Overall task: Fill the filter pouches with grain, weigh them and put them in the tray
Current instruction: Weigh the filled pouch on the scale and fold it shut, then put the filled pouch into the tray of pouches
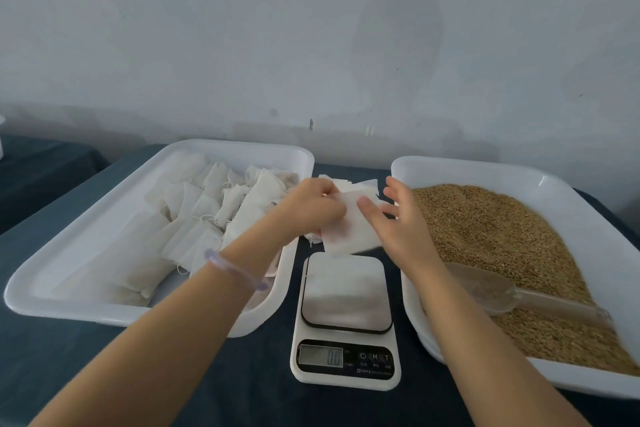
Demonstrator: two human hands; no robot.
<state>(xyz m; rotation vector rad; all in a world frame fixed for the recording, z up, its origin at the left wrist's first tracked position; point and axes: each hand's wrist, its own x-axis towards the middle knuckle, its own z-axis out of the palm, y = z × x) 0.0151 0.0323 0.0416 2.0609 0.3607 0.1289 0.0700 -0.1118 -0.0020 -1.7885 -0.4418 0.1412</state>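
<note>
left hand [311, 208] has its fingers curled round the left edge of an empty filter pouch [349, 232], pinching it. the pouch is held in the air, tilted, over the far edge of the scale [346, 322] and between the two trays. right hand [398, 215] has its fingers spread and straight, with only the thumb lying on the pouch's top right part; it grips nothing. pouch is a bit motion-blurred.

white tray [242, 146] on the left holds a pile of filled pouches [201, 211]. the white tray on the right [485, 170] is full of grain [502, 236], and a clear scoop [485, 288] lies on the grain. a small stack of empty pouches [346, 184] sits behind the hands. scale plate is bare and its display [320, 356] is lit, digits too small to read. bracelet [235, 270] on the left wrist. dark blue cloth [242, 385] covers the table.
</note>
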